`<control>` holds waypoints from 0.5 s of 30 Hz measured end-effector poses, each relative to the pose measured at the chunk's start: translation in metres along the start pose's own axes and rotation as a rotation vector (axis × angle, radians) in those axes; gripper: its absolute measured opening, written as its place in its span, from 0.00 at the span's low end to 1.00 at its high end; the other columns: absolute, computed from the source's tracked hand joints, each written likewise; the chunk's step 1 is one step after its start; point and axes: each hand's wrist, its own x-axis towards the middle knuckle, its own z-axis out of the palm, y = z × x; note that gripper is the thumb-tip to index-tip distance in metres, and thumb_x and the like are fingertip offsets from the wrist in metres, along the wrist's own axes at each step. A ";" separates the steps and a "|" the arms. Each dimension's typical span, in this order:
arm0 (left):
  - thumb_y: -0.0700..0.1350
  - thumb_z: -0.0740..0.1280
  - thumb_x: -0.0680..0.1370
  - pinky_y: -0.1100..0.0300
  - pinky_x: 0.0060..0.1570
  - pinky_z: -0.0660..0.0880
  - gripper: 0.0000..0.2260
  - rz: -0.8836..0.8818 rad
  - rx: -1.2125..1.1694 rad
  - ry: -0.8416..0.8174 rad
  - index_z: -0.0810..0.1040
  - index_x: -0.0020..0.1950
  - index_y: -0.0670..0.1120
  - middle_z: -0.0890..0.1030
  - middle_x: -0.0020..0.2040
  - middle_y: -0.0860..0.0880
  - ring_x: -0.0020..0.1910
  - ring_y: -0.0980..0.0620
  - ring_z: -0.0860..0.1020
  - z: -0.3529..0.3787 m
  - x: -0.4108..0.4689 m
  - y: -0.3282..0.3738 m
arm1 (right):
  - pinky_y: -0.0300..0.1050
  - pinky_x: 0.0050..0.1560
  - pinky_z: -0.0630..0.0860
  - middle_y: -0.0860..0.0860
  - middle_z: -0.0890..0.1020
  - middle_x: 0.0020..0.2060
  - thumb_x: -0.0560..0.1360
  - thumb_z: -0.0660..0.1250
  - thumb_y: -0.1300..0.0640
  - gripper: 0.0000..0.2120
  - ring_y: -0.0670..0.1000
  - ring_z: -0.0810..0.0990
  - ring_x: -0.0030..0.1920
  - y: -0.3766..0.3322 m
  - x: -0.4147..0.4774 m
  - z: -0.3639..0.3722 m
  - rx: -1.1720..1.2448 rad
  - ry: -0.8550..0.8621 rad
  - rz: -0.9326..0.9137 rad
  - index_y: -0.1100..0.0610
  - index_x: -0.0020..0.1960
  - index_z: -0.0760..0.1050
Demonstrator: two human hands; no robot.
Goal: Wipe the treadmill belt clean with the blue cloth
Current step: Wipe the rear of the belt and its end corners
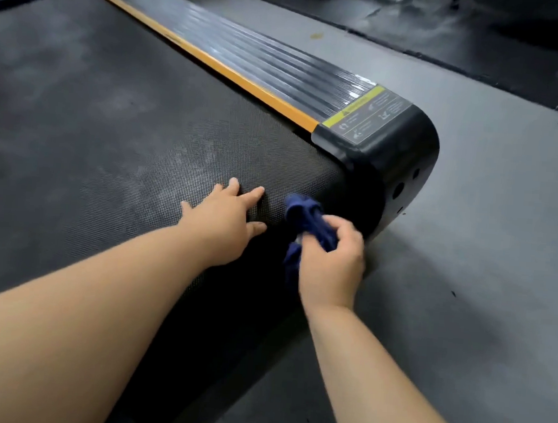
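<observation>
While left hand (225, 222) presses treadmill belt (112, 117) (fingers flat), right hand (332, 258) grips blue cloth (304, 213)

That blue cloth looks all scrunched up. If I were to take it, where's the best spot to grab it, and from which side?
Probably the bunched wad of the blue cloth that sticks out beyond the fingers of the right hand, at the rounded end of the treadmill belt. Come from above: that hand wraps the cloth's middle, and its tail hangs blurred beside the wrist.
</observation>
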 end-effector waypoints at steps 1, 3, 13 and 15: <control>0.56 0.58 0.81 0.31 0.69 0.52 0.27 0.000 0.019 -0.002 0.49 0.77 0.60 0.47 0.79 0.48 0.77 0.45 0.47 0.001 -0.001 0.003 | 0.32 0.49 0.73 0.52 0.77 0.48 0.67 0.70 0.64 0.13 0.47 0.77 0.45 0.004 0.017 -0.005 0.012 0.077 0.036 0.52 0.49 0.77; 0.54 0.58 0.81 0.33 0.68 0.57 0.27 -0.003 0.022 -0.010 0.49 0.77 0.61 0.47 0.78 0.47 0.77 0.44 0.47 0.001 0.000 0.007 | 0.46 0.53 0.77 0.52 0.79 0.51 0.67 0.68 0.61 0.15 0.52 0.79 0.47 0.006 0.053 -0.012 0.024 0.136 0.193 0.46 0.51 0.75; 0.53 0.57 0.82 0.35 0.67 0.60 0.27 -0.018 0.071 -0.046 0.47 0.77 0.60 0.46 0.78 0.46 0.77 0.42 0.47 0.000 0.004 0.009 | 0.37 0.51 0.74 0.49 0.80 0.47 0.69 0.70 0.64 0.10 0.46 0.78 0.46 0.006 -0.009 0.001 0.033 -0.041 0.091 0.54 0.49 0.79; 0.52 0.57 0.82 0.34 0.68 0.59 0.28 -0.024 0.061 -0.051 0.46 0.77 0.61 0.44 0.78 0.46 0.77 0.42 0.45 0.000 0.003 0.009 | 0.44 0.47 0.76 0.50 0.80 0.42 0.68 0.70 0.64 0.10 0.51 0.79 0.43 0.014 0.022 0.001 0.078 0.105 0.291 0.53 0.47 0.76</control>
